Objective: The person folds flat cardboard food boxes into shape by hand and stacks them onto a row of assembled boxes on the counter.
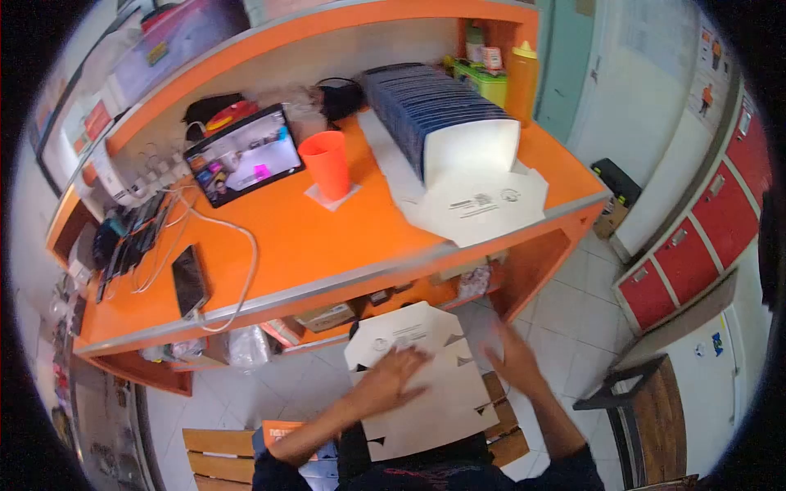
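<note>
A flat die-cut cardboard sheet [434,409] with printed text and small slots lies across the person's lap. My left hand [391,381] rests over its upper left part, fingers spread and pointing right. Just off the sheet's right edge is my right hand [516,357], raised, with fingers apart and nothing held. On the orange desk [352,245], a long row of blue-edged folded cardboard pieces [434,106] stands upright, with a printed white flap [483,204] lying open at its front end.
An orange cup [327,166] stands on the desk beside a tablet [246,155]. A phone [190,281] with a white cable lies at the left. A yellow bottle [522,86] stands at the back right. Below right are a wooden chair [659,417] and red drawers [684,254].
</note>
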A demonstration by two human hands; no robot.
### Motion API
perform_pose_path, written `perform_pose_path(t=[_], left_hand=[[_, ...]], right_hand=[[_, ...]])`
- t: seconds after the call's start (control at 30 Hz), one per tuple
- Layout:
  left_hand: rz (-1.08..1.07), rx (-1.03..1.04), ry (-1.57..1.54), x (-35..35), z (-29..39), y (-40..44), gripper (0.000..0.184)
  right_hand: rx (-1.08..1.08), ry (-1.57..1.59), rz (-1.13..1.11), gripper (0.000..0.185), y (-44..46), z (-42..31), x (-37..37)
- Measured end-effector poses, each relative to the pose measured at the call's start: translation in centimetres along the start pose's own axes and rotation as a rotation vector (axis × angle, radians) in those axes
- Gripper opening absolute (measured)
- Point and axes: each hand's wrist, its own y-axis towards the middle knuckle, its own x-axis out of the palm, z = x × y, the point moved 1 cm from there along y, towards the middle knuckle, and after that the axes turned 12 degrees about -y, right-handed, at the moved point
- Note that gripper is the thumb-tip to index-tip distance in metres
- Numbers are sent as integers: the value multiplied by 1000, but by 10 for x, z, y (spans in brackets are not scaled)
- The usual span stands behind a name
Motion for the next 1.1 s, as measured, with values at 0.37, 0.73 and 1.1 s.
perform_pose_path(t=[0.37,0.73,1.1], left_hand=[[74,-222,362,98,-22,-115,112],[198,-299,-1211,91,23,-45,74],[777,-251,-2081,38,94,-81,21]], right_hand=[[337,-237,-136,73,-122,-47,106],[60,430,-418,32,-92,-99,-3],[-637,393,-115,79,-119,-138,5]])
